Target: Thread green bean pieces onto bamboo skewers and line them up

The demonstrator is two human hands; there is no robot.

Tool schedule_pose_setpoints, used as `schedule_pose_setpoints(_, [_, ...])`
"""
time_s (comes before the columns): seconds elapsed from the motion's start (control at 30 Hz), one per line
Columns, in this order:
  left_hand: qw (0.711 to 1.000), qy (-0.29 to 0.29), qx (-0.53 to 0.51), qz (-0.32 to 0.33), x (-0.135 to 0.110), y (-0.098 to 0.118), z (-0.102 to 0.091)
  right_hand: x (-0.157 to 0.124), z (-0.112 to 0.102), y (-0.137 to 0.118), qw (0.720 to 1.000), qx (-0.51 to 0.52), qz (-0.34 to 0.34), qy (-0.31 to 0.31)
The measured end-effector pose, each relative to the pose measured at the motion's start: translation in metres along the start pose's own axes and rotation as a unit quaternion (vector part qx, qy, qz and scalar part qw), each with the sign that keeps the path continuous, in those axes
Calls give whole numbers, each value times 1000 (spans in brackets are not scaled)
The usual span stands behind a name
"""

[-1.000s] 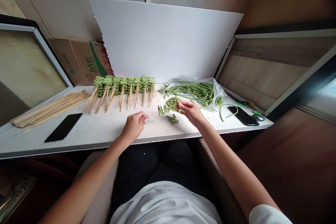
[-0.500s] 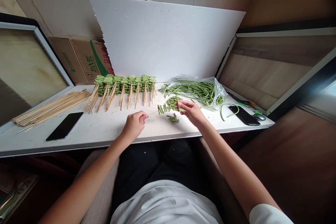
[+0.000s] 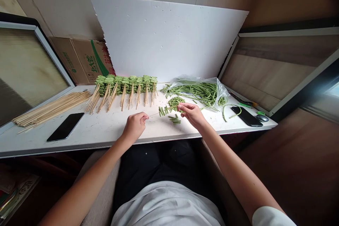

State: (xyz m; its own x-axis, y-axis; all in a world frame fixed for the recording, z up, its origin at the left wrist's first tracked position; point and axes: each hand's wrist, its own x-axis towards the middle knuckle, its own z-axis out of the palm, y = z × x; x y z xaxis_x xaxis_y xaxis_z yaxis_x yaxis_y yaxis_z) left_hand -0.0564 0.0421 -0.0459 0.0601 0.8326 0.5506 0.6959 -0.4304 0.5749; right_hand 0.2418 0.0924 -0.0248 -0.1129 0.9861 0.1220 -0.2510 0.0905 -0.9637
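Black smartphone [image 3: 65,126], cardboard box [image 3: 79,61], white foam board [image 3: 166,39]

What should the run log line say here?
left hand: pinches bamboo skewer | right hand: at cut green beans | nearby: loaded skewers, bagged long beans

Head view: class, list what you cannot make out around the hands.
Head view:
Left hand: its fingers hide the held end of the wooden skewer.
Right hand: its fingers hide what they pinch among the green bean pieces.
Plastic bag: its film blurs the long beans inside.
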Motion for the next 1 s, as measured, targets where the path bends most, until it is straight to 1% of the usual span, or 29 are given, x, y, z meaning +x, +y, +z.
schedule_pose_setpoints(0.3, [1000,7,-5,10,1,-1,-2,-2,5,1,1000,13,-2,1])
schedule_pose_setpoints(0.47, [1000,-12,-25,9,3,2,-4,-6,12,-3,999,27,-31,-4])
schedule_pose_setpoints(0.6, [999,-38,-29,9,3,3,-4,-9,19,-5,998,63,-29,-1])
schedule_pose_setpoints(0.67, [999,-43,-29,10,2,2,-3,-9,21,-4,997,68,-31,8])
schedule_pose_setpoints(0.73, [999,-27,-26,11,1,1,-2,-9,22,-2,997,67,-38,26])
schedule_pose_setpoints(0.87, [999,27,-23,19,-1,1,2,-9,25,4,995,66,-55,59])
schedule_pose_setpoints(1.0, [998,43,-15,32,-4,4,6,-9,29,9,992,72,-67,74])
